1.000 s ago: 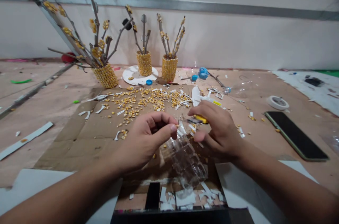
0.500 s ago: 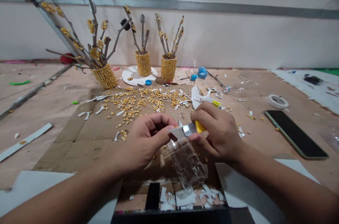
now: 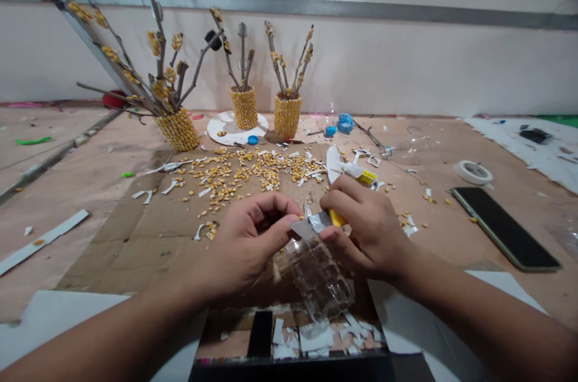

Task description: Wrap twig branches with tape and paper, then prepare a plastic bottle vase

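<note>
A utility knife [image 3: 335, 218] with a yellow handle and a broad metal blade is gripped in my right hand [image 3: 368, 228], its blade pointing left. The blade tip reaches the fingertips of my left hand [image 3: 257, 237], where thumb and index finger are pinched together. Whatever lies in that pinch is too small to make out. Under the knife is a ridged piece of clear plastic bottle [image 3: 320, 282], tilted toward me. Loose corn kernels [image 3: 266, 171] and white paper scraps lie scattered beyond my hands on the cardboard [image 3: 121, 243].
Pots covered in corn kernels [image 3: 288, 117] hold twigs along the back wall. A glue bottle [image 3: 359, 172], a tape roll [image 3: 473, 172] and a phone [image 3: 503, 228] lie to the right. Cut white scraps [image 3: 316, 338] lie close to me.
My right hand and the knife have shifted slightly left, with the blade sliding closer over my left fingertips. My left hand stays almost in place.
</note>
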Demonstrator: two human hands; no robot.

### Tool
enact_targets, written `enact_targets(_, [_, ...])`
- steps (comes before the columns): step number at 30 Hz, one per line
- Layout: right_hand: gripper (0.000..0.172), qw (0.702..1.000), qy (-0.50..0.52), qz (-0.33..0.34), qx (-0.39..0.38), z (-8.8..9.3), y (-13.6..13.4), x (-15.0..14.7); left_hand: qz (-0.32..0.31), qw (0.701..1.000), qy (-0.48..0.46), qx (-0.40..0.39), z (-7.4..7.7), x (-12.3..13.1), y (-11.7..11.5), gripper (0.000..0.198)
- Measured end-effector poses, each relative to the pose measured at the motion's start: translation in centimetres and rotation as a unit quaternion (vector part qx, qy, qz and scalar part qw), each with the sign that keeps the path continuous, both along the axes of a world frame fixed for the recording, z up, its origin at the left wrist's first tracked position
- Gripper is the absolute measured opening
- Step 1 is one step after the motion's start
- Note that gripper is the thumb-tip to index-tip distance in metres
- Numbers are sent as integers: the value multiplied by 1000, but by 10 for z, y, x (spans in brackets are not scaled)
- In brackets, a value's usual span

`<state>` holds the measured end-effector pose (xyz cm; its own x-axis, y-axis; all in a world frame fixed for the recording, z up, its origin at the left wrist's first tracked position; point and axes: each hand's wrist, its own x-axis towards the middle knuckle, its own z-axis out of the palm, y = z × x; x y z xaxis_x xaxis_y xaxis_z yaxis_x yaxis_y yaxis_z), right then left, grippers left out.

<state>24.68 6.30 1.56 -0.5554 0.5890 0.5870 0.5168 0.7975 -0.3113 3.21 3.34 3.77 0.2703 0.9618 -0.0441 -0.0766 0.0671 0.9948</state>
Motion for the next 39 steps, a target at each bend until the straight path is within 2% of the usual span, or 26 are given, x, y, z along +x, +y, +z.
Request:
enact_targets(4, [57, 1000, -5, 5, -12, -1, -2, -2, -15, 1000, -5, 17, -4, -4, -2, 20])
enact_targets(9, [47, 989, 50, -135, -27, -5, 9, 6, -42, 997, -64, -7, -14, -9, -4, 20])
enact_targets(11, [42, 984, 84, -150, -35, -6, 12, 8, -26, 998, -52, -6, -13, -8, -3, 18])
enact_targets(13, [32, 983, 119, -122, -69, -4, 11, 8, -12, 1000, -16, 0, -9, -7, -2, 16])
enact_targets(16, [11, 978, 173, -20, -116, -2, 6, 3, -1, 999, 42, 9, -2, -2, -1, 14])
enact_targets(20, [25, 972, 192, 111, -80, -2, 3, -1, -5, 996, 89, 22, 0, 2, -1, 14])
enact_targets(23, [20, 972, 162, 158, -57, -2, 4, 1, -21, 995, 98, 20, -3, 2, 0, 14])
enact_targets(26, [14, 975, 131, 174, -50, 1, 1, 2, -38, 993, 108, 16, -6, 2, 1, 14])
enact_targets(28, [11, 978, 124, 163, -38, 2, 0, 2, -41, 993, 109, 15, -5, 2, 1, 15])
enact_targets(30, [10, 982, 146, 117, -22, 2, 2, 3, -29, 994, 104, 18, -4, 0, 2, 15])
enact_targets(33, [6, 978, 205, -40, -20, -1, 13, 6, 10, 995, 88, 35, -3, -4, 3, 15])
enact_targets(35, [11, 968, 216, -120, -37, -2, 20, 10, 26, 996, 79, 44, -3, -6, 4, 16])
enact_targets(37, [11, 973, 202, -105, -38, -3, 23, 11, 24, 995, 82, 46, -4, -7, 5, 17])
enact_targets(39, [3, 983, 177, -21, -32, -2, 20, 9, 11, 994, 96, 44, -3, -5, 4, 16])
